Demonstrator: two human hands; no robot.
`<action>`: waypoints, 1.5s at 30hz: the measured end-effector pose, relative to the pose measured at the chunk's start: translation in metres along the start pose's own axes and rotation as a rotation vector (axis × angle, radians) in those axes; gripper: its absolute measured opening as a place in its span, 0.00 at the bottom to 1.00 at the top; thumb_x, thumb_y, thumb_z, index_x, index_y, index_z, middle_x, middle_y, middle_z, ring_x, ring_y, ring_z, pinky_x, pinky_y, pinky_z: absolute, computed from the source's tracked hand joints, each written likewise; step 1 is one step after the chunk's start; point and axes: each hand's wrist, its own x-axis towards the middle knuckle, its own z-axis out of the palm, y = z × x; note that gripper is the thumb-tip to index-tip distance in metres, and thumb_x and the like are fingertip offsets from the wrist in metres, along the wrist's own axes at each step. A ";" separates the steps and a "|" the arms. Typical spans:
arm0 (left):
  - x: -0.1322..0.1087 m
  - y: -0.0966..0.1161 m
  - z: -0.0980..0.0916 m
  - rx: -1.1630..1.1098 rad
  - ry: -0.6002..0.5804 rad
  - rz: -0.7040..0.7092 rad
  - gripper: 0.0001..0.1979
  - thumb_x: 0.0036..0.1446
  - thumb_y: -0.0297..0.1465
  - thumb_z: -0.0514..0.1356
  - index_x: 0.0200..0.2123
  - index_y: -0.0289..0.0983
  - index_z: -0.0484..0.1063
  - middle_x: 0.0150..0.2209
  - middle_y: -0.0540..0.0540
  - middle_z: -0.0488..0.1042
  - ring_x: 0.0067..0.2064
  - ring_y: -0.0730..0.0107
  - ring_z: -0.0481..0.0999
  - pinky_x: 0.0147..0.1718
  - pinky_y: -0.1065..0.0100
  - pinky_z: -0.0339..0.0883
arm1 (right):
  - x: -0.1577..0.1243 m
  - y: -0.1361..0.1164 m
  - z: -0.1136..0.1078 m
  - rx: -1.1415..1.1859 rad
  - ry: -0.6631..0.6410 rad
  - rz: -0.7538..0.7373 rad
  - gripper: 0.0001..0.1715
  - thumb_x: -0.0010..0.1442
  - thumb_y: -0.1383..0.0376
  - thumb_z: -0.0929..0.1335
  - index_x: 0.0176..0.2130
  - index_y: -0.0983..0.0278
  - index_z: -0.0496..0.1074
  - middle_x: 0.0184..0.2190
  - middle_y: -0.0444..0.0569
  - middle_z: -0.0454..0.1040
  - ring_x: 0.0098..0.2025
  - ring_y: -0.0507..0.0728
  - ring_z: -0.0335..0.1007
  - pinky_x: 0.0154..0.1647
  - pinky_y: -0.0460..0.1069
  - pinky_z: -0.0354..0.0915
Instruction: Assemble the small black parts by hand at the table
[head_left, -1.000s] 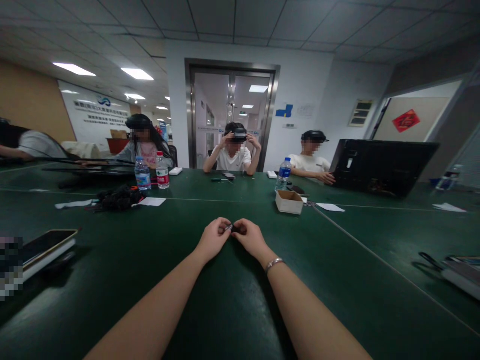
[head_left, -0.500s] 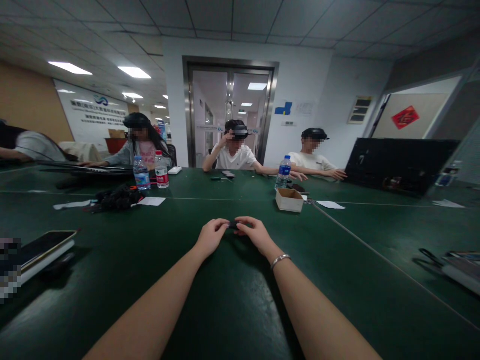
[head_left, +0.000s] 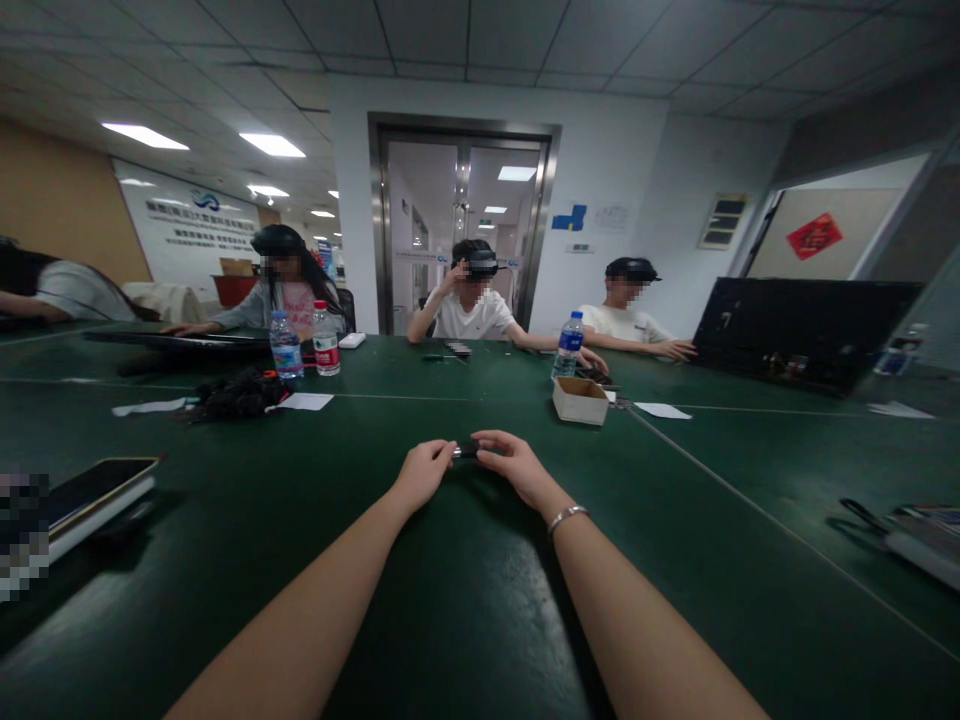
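Both my forearms stretch out over a dark green table (head_left: 465, 600). My left hand (head_left: 421, 472) and my right hand (head_left: 514, 466) meet at the table's middle. Between their fingertips they pinch a small dark object (head_left: 466, 450) with a metal end; it is too small to name. A thin bracelet (head_left: 566, 517) circles my right wrist. The hands rest low, at or just above the tabletop.
A small cardboard box (head_left: 579, 400) stands beyond my hands, with a water bottle (head_left: 568, 346) behind it. Two bottles (head_left: 286, 344) and a black bundle (head_left: 232, 394) lie far left. A phone on a book (head_left: 90, 490) sits near left. Three people sit opposite; a dark monitor (head_left: 802, 320) stands right.
My hands have shifted slightly forward and lower, and my right hand's fingers now stretch flatter over the small object. A person opposite lowered one arm to the table.
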 end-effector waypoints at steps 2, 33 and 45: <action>0.001 0.000 0.000 0.003 0.000 -0.014 0.23 0.54 0.49 0.47 0.24 0.36 0.68 0.22 0.50 0.65 0.25 0.71 0.63 0.25 0.70 0.55 | 0.000 0.000 0.000 -0.015 0.001 -0.007 0.24 0.43 0.61 0.74 0.42 0.62 0.73 0.38 0.47 0.73 0.38 0.53 0.70 0.46 0.52 0.65; 0.003 -0.005 0.002 -0.144 0.102 0.226 0.12 0.51 0.33 0.59 0.38 0.37 0.75 0.40 0.44 0.72 0.41 0.67 0.73 0.45 0.63 0.66 | 0.002 -0.001 0.002 0.177 -0.005 0.067 0.23 0.42 0.61 0.75 0.39 0.64 0.73 0.33 0.46 0.75 0.35 0.54 0.74 0.45 0.50 0.66; 0.000 0.001 0.001 -0.278 0.014 0.071 0.16 0.48 0.39 0.62 0.38 0.34 0.75 0.31 0.45 0.77 0.34 0.67 0.76 0.36 0.66 0.68 | 0.003 -0.001 0.004 0.138 0.028 0.103 0.19 0.42 0.59 0.75 0.34 0.66 0.75 0.30 0.47 0.76 0.27 0.51 0.74 0.40 0.48 0.67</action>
